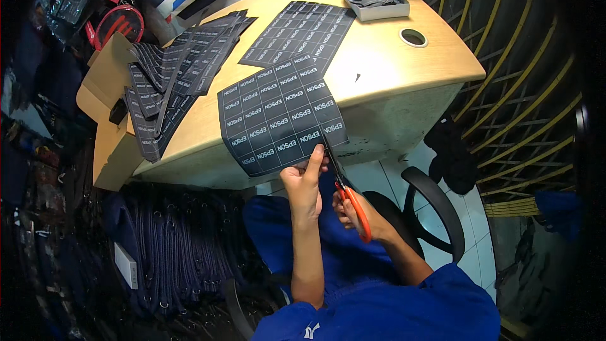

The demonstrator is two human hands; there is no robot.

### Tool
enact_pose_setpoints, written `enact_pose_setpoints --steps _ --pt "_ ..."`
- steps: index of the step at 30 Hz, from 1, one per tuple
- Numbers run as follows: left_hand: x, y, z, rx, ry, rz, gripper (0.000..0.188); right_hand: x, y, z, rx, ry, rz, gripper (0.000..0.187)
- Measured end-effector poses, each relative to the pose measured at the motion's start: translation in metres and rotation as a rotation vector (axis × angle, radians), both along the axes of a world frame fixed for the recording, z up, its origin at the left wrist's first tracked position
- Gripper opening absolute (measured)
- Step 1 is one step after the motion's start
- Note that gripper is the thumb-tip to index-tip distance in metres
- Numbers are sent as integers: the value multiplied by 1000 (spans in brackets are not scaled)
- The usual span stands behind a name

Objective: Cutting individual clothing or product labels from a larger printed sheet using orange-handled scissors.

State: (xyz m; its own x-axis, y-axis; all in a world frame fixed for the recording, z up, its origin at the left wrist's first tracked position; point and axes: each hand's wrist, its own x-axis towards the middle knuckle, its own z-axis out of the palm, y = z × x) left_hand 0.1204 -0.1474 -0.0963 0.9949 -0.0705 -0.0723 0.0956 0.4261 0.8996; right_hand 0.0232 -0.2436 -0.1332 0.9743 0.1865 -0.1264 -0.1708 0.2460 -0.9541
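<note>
A dark sheet (278,110) printed with a grid of white-lettered labels hangs partly over the near edge of the table. My left hand (305,180) pinches its near edge, thumb on top and fingers underneath. In my right hand (361,211) are scissors (360,215) with orange-red handles. Their dark blades meet the sheet near its right corner, beside my left thumb, along a line between labels. How far apart the blades stand is hard to make out. Behind this sheet lies another printed sheet (303,30), partly overlapped by it.
More printed strips and sheets (202,57) are piled at the table's left, beside an opened cardboard box (107,145). A white tray (391,12) of dark pieces, a tape roll (425,40) and a small dark scrap (358,77) sit to the right. A black chair armrest (435,202) is near my right arm.
</note>
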Motion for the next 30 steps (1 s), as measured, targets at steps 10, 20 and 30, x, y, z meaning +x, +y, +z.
enact_pose_setpoints --steps 10,20,30 --pt "-2 -1 2 7 -2 24 12 1 1 6 0 -14 -26 49" --pt "-2 -1 1 -4 -12 27 12 3 3 4 60 3 -32 51" --pt "-3 -3 2 -10 -16 43 12 5 5 -2 161 111 -36 44"
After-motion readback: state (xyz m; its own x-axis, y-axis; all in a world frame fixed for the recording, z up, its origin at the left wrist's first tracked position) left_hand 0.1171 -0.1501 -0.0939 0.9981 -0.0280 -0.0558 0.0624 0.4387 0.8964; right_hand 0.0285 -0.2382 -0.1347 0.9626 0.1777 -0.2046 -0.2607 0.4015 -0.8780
